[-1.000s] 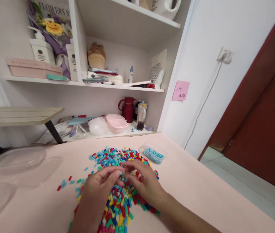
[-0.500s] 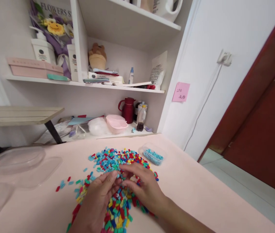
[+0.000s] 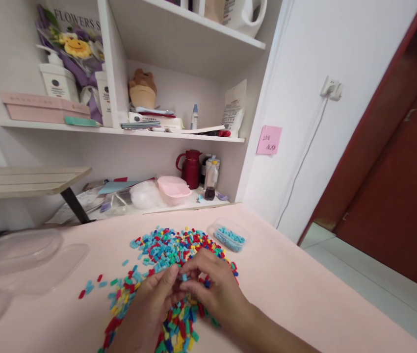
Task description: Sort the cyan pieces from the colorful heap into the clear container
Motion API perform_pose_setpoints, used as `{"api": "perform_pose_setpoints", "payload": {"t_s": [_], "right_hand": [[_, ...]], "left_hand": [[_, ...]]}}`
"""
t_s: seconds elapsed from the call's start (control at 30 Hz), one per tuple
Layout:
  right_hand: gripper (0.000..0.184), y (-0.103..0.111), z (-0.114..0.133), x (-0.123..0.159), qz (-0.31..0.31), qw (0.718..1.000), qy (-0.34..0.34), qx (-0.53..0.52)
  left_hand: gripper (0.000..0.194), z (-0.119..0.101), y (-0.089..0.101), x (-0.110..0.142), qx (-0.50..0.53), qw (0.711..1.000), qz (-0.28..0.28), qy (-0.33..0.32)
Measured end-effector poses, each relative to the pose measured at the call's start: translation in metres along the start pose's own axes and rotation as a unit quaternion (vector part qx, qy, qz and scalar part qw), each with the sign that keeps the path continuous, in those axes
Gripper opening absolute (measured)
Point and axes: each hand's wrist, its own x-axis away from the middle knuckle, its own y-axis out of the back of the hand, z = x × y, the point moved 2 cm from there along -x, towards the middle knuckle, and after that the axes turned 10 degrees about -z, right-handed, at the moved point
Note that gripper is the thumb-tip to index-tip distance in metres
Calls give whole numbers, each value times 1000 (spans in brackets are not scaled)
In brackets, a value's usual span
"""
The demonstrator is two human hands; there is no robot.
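A wide heap of small coloured plastic bricks [image 3: 171,250] covers the middle of the pink tabletop. Over it, my right hand [image 3: 218,282] has thumb and forefinger around a small light blue brick [image 3: 184,277]. My left hand [image 3: 155,299] meets it from the left, thumb up and fingers curled; whatever lies in them is hidden. The fingertips of both hands nearly touch. Just beyond my right hand, a clear plastic box [image 3: 230,236] holds many light blue bricks.
Clear plastic containers [image 3: 24,247] and a clear lid [image 3: 57,269] lie at the left. Behind the table are a pink bowl [image 3: 173,190], a dark red jug [image 3: 191,169] and a bottle [image 3: 211,181]. A small wooden stand [image 3: 28,182] rises at the left.
The view has shifted slightly to the right. My right thumb and forefinger have drawn closer together, and the light blue brick between them now shows more clearly.
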Motion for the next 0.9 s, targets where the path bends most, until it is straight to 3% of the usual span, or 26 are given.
{"api": "perform_pose_setpoints", "payload": {"t_s": [0.17,0.3,0.43,0.9], "right_hand": [[9,0,-2,-1,-24,1000,5,-19],[10,2,0,-2,-47,999,4,-26],[14,1,2,-2,-43,999,0,-27],[25,0,-1,-2,-21,1000,-15,-8]], "left_hand": [[31,1,0,1,-2,1000,-13,16],[37,5,1,-2,-7,999,-29,14],[44,8,1,-5,14,998,-53,26],[41,4,-7,2,18,996,-85,5]]}}
